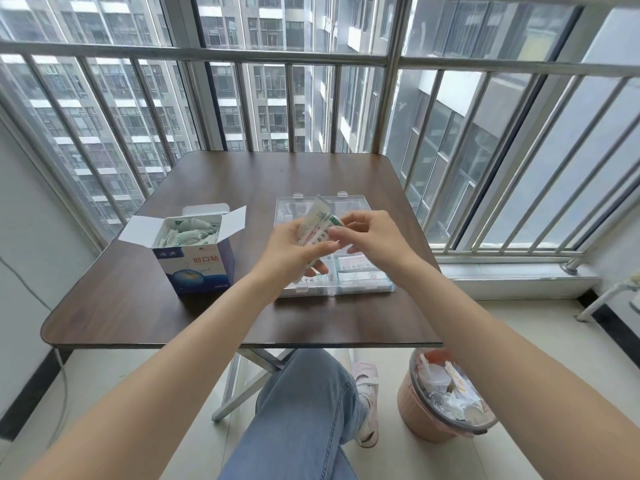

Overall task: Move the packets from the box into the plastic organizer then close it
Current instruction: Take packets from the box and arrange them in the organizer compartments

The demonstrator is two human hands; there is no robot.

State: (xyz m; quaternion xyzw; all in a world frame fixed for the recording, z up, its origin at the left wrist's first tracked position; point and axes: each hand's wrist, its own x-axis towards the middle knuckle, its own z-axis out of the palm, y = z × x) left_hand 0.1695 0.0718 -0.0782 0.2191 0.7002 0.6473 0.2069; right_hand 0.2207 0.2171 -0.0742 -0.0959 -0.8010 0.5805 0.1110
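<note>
grip: both hands [294, 251] pinch flat paper packets [317, 220] | clear plastic organizer [363, 282] open

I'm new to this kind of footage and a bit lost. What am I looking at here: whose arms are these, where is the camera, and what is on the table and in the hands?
There is no machine here. A person wears a wide-angle camera on the head, so this single picture looks forward and down along their own bare arms.

They sit at a dark wooden table beside a barred window. On it stands a blue and white cardboard box, flaps open, full of small packets. To its right lies a clear plastic organizer, its lid open and folded back; some compartments already hold packets.

The left hand and the right hand meet above the organizer. Together they hold a small stack of packets, the left gripping it from below, the right pinching its upper end.

On the floor to the right stands a pink waste bin.
</note>
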